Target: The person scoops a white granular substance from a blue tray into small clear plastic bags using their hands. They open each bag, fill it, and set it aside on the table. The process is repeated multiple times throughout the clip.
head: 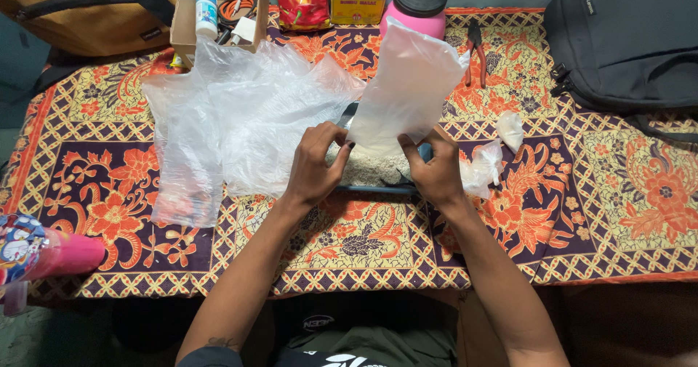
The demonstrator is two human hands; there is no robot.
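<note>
Batik-style cloth (589, 214) in orange, purple and cream covers the whole tabletop, pretty busy pattern. Dead centre, both hands are pinching the bottom edge of a small clear plastic bag (411, 83) that stands up tilted toward 1 o'clock: the left hand (314, 165) has thumb and fingers closed on the bag's lower left corner, the right hand (435, 172) is curled shut on its lower right corner. Right under the bag sits a tray of pale grains (367, 169) with a dark rim (mostly hidden by the hands). At 9 to 10 o'clock from the hands lies a loose heap of clear plastic bags (225, 120). At 3 o'clock, just beside the right hand, are two little filled, tied-off bags (486, 165). Up at 12 o'clock there's a pink jar with a black lid (418, 3), a cardboard box (218, 11) at 11, red-handled pliers (476, 51) at 1, and a black backpack (625, 40) at 2 o'clock.
</note>
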